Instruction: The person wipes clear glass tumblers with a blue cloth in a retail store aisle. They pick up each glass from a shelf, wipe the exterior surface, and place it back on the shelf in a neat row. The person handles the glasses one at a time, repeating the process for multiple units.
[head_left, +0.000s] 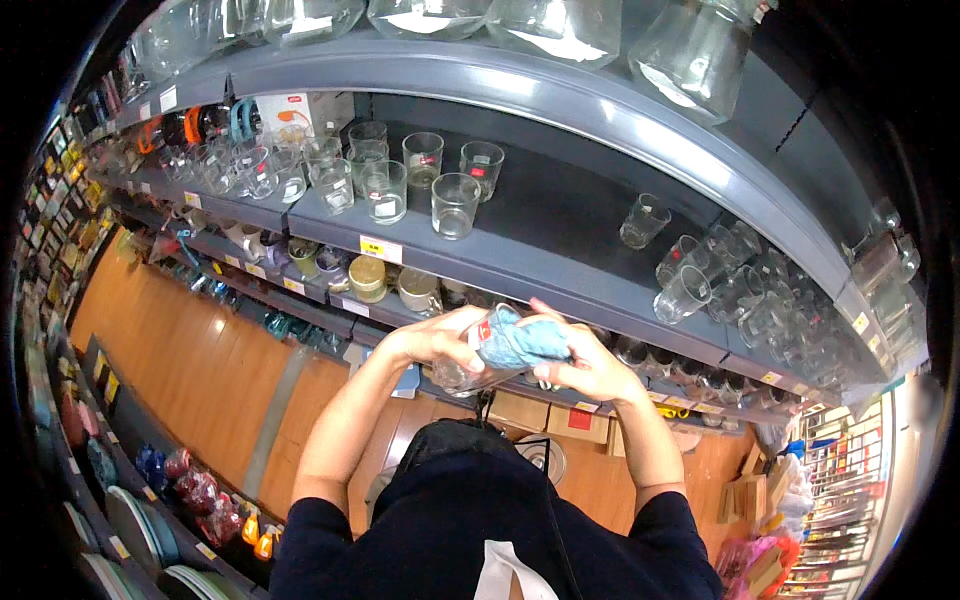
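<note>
Held sideways in front of my chest is a clear drinking glass (454, 376) with a red sticker. My left hand (435, 337) grips its outside towards the base. A light-blue cloth (534, 341) is bunched at the glass's mouth, and part of it seems to lie inside. My right hand (592, 366) pinches the cloth; some of its fingers are hidden behind it. Just beyond my hands runs a dark grey shelf (547, 247). Upright on it, to the left, stands a tumbler (454, 206) with several similar ones behind.
More glasses (682, 294) crowd the shelf's right side. Large glass vessels (555, 30) line the shelf above. Mugs and a lidded jar (367, 279) occupy the shelf below. Wooden flooring (187, 337) stretches left, bordered by another shelf with plates (135, 525). Bagged goods (787, 495) lie at right.
</note>
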